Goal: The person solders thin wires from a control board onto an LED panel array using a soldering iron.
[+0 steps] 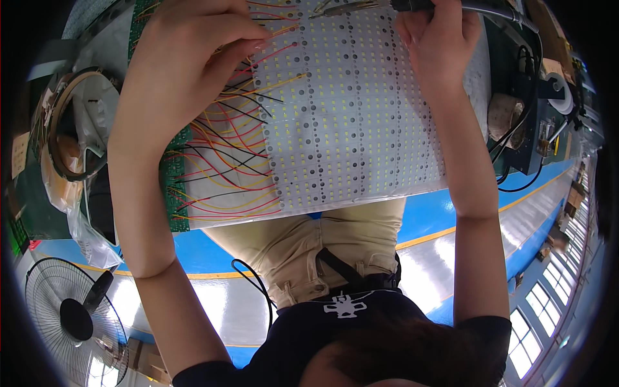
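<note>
A white panel [374, 116] dotted with rows of small yellowish lights and round holes lies before me. Along its left side runs a green circuit board [175, 209], joined to the panel by many red, yellow and black wires [225, 155]. My left hand [193, 48] is over the board's upper part, thumb and fingers pinched on a thin yellow wire [281, 32] near the panel's edge. In my right hand [442, 42], at the top right of the panel, is a soldering iron [412, 4]. Its metal end points left, above the panel, toward the wire; whether they touch I cannot tell.
On the right stand a dark box [525, 132] with cables, a white spool [560, 93] and a pale cylindrical roll [505, 119]. A brown ring [57, 132] and plastic bag [97, 248] are on the left. A fan [76, 319] stands lower left.
</note>
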Tool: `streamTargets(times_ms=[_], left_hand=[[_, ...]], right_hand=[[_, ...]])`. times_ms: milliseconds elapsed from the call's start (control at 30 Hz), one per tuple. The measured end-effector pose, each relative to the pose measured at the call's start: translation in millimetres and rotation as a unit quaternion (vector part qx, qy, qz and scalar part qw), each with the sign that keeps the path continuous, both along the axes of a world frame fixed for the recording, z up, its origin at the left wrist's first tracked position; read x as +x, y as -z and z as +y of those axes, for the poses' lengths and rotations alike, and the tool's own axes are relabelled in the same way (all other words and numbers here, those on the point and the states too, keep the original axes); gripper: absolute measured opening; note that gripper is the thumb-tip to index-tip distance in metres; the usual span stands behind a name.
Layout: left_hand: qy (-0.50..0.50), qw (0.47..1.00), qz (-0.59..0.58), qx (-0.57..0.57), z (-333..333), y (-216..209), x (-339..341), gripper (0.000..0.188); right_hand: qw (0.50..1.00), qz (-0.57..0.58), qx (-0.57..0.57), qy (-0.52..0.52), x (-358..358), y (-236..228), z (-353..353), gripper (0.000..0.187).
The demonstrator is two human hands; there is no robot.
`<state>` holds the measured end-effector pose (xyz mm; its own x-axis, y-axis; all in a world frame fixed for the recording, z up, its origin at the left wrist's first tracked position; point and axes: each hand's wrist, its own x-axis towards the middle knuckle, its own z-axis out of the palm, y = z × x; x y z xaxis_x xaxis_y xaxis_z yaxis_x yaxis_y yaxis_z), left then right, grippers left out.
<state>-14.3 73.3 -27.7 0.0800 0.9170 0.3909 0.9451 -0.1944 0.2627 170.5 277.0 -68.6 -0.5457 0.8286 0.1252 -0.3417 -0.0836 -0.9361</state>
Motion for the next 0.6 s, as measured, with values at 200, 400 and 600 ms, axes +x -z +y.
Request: streamTargets(times_ms=[200, 400, 600], left_hand=[[0.007, 0.998, -0.051, -0.020, -1.9, 0.8, 2.9, 0.023], [0.009, 1.000, -0.016, 0.005, -1.4, 3.1, 2.6, 0.019], [-0.020, 1.000, -0.014, -0.008, -1.0, 2.5, 6.6, 0.015]], right_hand=[[1.000, -0.003, -0.014, 0.008, -0.6, 1.0, -0.6, 0.025], [1.000, -0.010, -0.008, 0.006, -0.2, -1.0, -2.2, 0.025], [1.000, -0.018, 0.005, -0.022, 1.1, 1.9, -0.5, 0.024]])
